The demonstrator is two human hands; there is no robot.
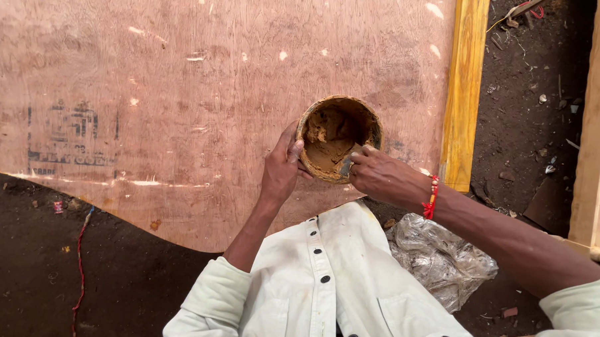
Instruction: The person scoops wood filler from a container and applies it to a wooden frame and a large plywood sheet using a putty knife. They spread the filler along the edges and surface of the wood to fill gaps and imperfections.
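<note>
My left hand (281, 168) grips the left side of a round, paste-smeared tin (313, 119), tilted toward me above a large reddish plywood sheet (183, 85). Inside the tin lies lumpy brown putty (329, 139). My right hand (383, 178), with a red thread bracelet (431, 198) on the wrist, holds a small metal scraper blade (346, 165) dipped into the tin's lower right rim. Both sleeves of my pale shirt (322, 282) are pushed up.
A yellow-painted wooden strip (464, 88) runs along the sheet's right edge. Another pale wooden frame (597, 119) stands at far right. Dark soil with debris (528, 97) lies between them. A crumpled clear plastic bag (440, 260) rests by my right side. A red cord (79, 267) lies at lower left.
</note>
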